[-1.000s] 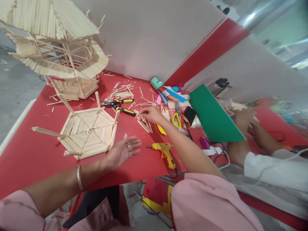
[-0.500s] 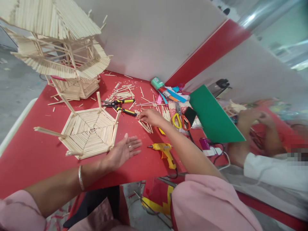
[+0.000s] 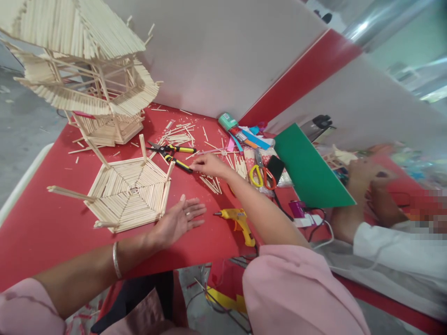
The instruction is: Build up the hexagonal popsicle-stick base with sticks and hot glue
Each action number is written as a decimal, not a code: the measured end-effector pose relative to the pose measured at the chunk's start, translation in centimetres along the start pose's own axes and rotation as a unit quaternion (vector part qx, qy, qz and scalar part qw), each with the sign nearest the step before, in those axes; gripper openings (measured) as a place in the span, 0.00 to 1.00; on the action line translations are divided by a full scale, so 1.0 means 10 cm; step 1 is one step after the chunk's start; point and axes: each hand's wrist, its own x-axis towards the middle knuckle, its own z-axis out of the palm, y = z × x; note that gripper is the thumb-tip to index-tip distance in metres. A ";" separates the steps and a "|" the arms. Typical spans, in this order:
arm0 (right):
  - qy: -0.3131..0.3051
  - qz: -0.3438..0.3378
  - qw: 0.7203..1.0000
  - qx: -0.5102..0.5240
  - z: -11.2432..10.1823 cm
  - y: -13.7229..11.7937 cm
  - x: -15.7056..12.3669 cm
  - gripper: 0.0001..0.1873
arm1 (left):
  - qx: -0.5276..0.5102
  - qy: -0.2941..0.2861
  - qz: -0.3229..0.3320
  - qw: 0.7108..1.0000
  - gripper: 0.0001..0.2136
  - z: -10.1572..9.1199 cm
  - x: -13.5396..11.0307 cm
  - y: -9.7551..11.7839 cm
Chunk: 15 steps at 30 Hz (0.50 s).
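Observation:
My left hand [image 3: 179, 218] lies palm up with its fingers stretched out, beside a six-sided platform [image 3: 132, 190] of thin wooden sticks. Short posts stand up from the platform's corners. My right hand [image 3: 209, 165] has its bent fingertips closed at the end of one handle of the black-and-yellow pliers [image 3: 176, 163]. The pliers lie spread on the red table, jaws pointing left. Loose sticks [image 3: 211, 184] lie under and beside my right hand. A yellow glue gun [image 3: 239, 223] rests on its side below my right forearm, its nozzle pointing left.
A tall tiered stick model [image 3: 101, 83] stands at the back left. More cut sticks [image 3: 178, 135] lie by the partition. Scissors [image 3: 261, 174], a green board [image 3: 307, 167] and a power strip [image 3: 309, 219] are on the right. Beyond them a co-worker's hands [image 3: 370, 179] are busy.
My right hand has moved slightly left onto the end of the pliers' handle, and the pliers have turned a little. My left hand has stayed in place.

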 end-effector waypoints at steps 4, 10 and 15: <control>0.099 0.052 0.994 -0.022 -0.15 0.16 0.04 0.10 | -0.001 -0.012 0.002 1.000 0.21 -0.03 0.01 -0.02; 0.070 0.062 0.995 -0.039 -0.16 0.34 0.05 0.06 | -0.015 -0.008 0.003 1.000 0.21 -0.03 0.01 -0.02; 0.059 0.056 0.995 -0.054 -0.04 0.22 0.07 0.10 | -0.028 -0.003 0.000 1.000 0.21 0.00 -0.01 0.01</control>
